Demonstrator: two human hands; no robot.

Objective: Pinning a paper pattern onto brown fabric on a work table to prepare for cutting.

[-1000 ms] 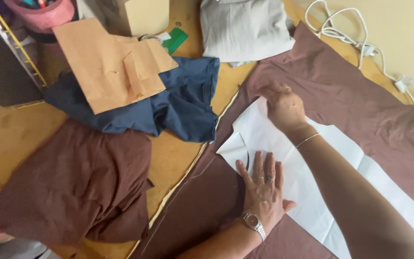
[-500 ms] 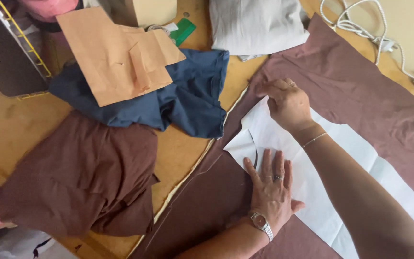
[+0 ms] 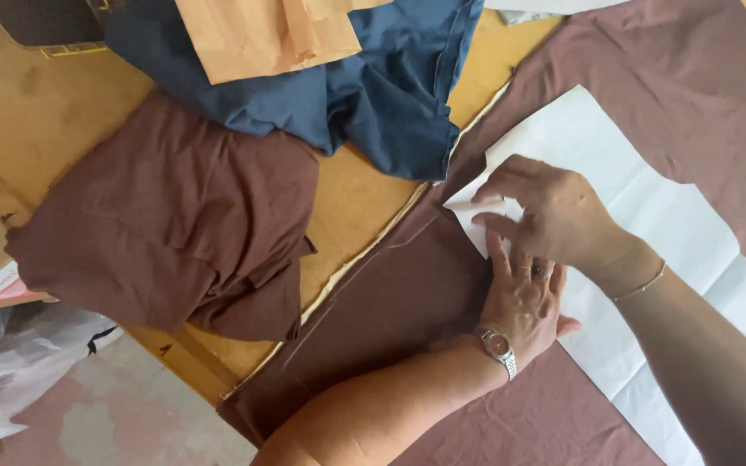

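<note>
Nearest, at the lower edge: left hand (image 3: 524, 298) laid flat, palm down, fingers open and slightly spread, wristwatch (image 3: 498, 345) at the wrist. Pressing on the near edge of the white paper pattern (image 3: 649, 216) where it meets the spread brown fabric (image 3: 407, 293) beneath.

Just beyond and partly over those fingertips: right hand (image 3: 546, 211), fingers curled and closed on the pattern's pointed corner, thin bracelet (image 3: 641, 285) on the wrist. Drawn in since a second ago, when well apart from the left hand and farther up the paper. Now touching or nearly touching it, so both hands bear on the same corner. Paper lying flat on the brown fabric, running off to the right.

Farther left: bare wooden table (image 3: 364, 198), then a crumpled brown cloth (image 3: 174, 224) near the table's edge.

Farthest, along the top: rumpled blue cloth (image 3: 390, 95) with a tan paper piece (image 3: 261, 34) resting on it.
</note>
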